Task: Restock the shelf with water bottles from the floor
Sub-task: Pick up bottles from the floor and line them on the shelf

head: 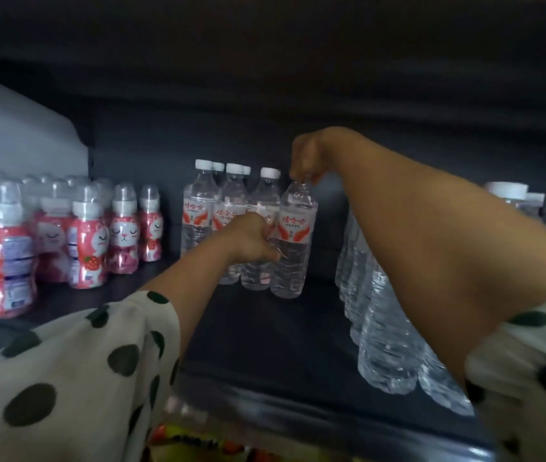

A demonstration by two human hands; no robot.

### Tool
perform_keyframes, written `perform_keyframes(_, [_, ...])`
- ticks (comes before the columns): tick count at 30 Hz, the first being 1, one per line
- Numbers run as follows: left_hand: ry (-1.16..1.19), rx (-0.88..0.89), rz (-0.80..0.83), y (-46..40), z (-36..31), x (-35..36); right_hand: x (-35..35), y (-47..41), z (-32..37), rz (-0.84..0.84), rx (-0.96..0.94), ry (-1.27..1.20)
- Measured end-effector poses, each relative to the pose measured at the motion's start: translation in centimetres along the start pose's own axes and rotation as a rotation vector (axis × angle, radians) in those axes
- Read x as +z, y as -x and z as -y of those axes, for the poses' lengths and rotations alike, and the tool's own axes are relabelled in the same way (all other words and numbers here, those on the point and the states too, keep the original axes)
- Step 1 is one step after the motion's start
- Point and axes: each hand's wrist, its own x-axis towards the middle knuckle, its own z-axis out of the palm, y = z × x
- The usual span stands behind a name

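Several clear water bottles with red-and-white labels and white caps stand in a cluster at the back of a dark shelf. My right hand pinches the cap of the front-right bottle, which stands upright on the shelf. My left hand is curled around the middle of the bottle just left of it. A row of unlabelled-looking clear water bottles runs front to back on the right, partly hidden behind my right forearm.
Pink cat-print drink bottles with domed clear caps fill the shelf's left side. More capped bottles show at far right. The shelf above hangs low overhead. Colourful packets lie below the shelf's front edge.
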Motion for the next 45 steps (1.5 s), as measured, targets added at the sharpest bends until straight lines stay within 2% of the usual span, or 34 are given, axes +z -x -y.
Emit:
perform_keyframes(7, [-0.099,-0.020,0.020,-0.8,1.0,0.3,1.4,-2.1,-0.2,0.007,0.053,0.048])
perform_keyframes(14, [-0.100,-0.021,0.019,-0.8,1.3,0.3,1.7,-2.5,-0.2,0.033,0.021,0.070])
perform_keyframes(24, [-0.108,-0.025,0.012,0.6,1.3,-0.4,1.2,-1.3,-0.3,-0.044,0.059,0.090])
perform_keyframes(31, [-0.166,0.035,-0.068,4.3,-0.2,-2.5,0.5,5.2,2.1,-0.229,-0.086,0.122])
perform_keyframes(37, [-0.315,0.123,-0.089,11.6,-1.0,-2.2,5.8,13.7,4.5,-0.201,-0.153,0.130])
perform_keyframes(42, [-0.429,0.077,0.025,18.3,-0.2,-0.9,11.0,24.0,6.5,-0.102,-0.147,0.098])
perform_keyframes(45, [-0.470,0.056,0.071,22.4,0.2,0.5,13.9,29.0,6.9,-0.140,-0.172,0.082])
